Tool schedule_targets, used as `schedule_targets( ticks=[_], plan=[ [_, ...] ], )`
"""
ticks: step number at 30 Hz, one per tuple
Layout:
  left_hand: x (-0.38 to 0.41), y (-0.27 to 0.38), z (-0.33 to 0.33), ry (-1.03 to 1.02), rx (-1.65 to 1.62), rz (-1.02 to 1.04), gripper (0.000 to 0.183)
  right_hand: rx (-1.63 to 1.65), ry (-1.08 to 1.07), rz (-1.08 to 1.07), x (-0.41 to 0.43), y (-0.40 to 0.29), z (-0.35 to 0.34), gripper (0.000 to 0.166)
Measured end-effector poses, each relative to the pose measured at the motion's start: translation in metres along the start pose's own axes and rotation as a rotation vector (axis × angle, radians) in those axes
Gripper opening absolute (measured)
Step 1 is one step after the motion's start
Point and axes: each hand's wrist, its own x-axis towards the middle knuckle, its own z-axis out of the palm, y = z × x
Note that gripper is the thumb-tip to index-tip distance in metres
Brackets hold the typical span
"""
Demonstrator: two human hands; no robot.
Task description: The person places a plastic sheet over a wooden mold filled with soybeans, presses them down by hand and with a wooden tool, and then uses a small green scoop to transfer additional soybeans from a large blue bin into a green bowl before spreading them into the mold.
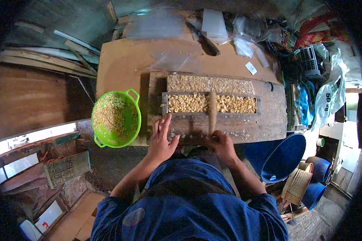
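Note:
My right hand [223, 146] grips the near end of a wooden stick [212, 114], which is blurred. The stick reaches across a long rectangular wooden mould frame [187, 114]. Pale bean-like pieces [187, 104] fill the frame. Fingers apart and holding nothing, my left hand [162, 144] is at the near left corner of the frame, its index fingertip close to the edge. Directly behind the frame lies a flat slab [187, 83] of similar pieces, apparently under clear plastic. Frame and slab both rest on a thick wooden board [268, 120].
A green plastic basin [139, 120] with two handles holds loose pieces at the left table edge. Toward the back lie a dark, long-bladed tool [203, 39], clear plastic sheets [214, 22] and a small white card [251, 68]. A blue drum [283, 158] stands at right.

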Motion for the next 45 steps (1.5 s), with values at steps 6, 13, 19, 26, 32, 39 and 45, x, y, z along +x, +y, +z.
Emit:
schedule_targets(
  ticks=[6, 13, 19, 26, 32, 39, 45],
  plan=[
    [-0.008, -0.001, 0.003, -0.003, 0.041, 0.026, 0.081, 0.169, 0.024, 0.037, -0.016, -0.007, -0.03, 0.021],
    [-0.01, 0.009, 0.009, 0.021, 0.116, 0.06, 0.079, -0.091, -0.15, 0.062, -0.006, -0.036, -0.023, 0.022],
    [-0.019, 0.023, 0.021, -0.015, 0.092, -0.058, 0.078, -0.015, -0.025, 0.012, -0.006, 0.001, -0.071, 0.021],
    [-0.016, 0.05, 0.039, -0.021, 0.082, -0.087, 0.079, -0.157, -0.065, 0.066, -0.014, 0.002, -0.101, 0.021],
    [-0.01, 0.064, 0.056, -0.013, 0.096, -0.075, 0.079, -0.124, -0.052, 0.059, -0.009, 0.013, -0.108, 0.025],
    [-0.011, 0.074, 0.075, -0.001, 0.068, -0.111, 0.078, 0.07, -0.028, 0.101, -0.017, 0.05, -0.155, 0.022],
    [-0.009, 0.084, 0.085, 0.002, 0.103, -0.102, 0.078, 0.033, -0.088, 0.013, -0.012, 0.038, -0.142, 0.023]
  ],
)
